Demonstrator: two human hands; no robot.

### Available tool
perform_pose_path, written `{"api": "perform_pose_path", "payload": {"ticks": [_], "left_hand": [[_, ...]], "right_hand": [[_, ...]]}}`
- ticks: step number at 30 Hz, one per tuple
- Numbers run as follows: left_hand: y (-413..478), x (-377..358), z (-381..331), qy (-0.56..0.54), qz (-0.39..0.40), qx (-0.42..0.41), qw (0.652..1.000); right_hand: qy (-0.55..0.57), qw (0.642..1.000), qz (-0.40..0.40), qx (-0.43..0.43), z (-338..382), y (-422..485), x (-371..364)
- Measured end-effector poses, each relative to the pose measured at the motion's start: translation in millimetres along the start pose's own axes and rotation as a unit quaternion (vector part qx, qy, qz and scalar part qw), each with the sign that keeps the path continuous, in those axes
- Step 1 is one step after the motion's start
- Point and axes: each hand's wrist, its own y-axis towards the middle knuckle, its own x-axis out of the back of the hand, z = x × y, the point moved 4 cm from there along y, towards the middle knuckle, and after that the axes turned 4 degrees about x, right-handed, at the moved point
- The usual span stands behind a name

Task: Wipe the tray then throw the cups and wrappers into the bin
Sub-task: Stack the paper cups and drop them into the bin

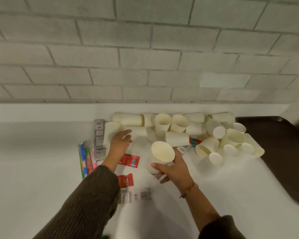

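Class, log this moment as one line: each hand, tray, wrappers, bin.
left hand: touches lying cup, grip unclear | right hand: grips held cup | tray: far right | wrappers: on table | bin: unseen

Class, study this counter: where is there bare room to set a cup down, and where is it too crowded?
Bare: the white counter left of the colourful wrapper, and the near stretch between the right forearm and the brown tray. Crowded: the paper cups heaped along the brick wall, and the red sachets beside the left sleeve.
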Motion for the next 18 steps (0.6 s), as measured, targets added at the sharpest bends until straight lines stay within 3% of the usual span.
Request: {"api": "perform_pose_path", "payload": {"ticks": [5, 8, 12, 16, 18], "left_hand": [[-43.7, 32.4, -37.9, -0.009, -0.089, -0.142, 0.986], [-75.3, 30.3, -57.6, -0.038, -0.042, -0.206, 0.977], [-101.4, 9.8, -63.2, 0.057, 0.054, -0.275, 0.958], [-101.6, 3.9, -54.9, 0.083, 0.135, -0.249, 0.955], [-95.0, 5.7, -53.6, 0.045, 0.165, -0.228, 0.959]], "right_hand": [[-0.243, 0.966, -0.027, 0.079, 4.7, 6.5, -3.8], [-0.339, 0.936, -0.041, 0.088, 14.7, 5.9, -6.1], [-0.276, 0.957, -0.035, 0.083, 18.4, 2.8, -13.2], [-0.200, 0.973, -0.053, 0.101, 20.1, 1.8, -17.6], [-0.195, 0.973, -0.058, 0.105, 18.8, 1.7, -15.8]]}}
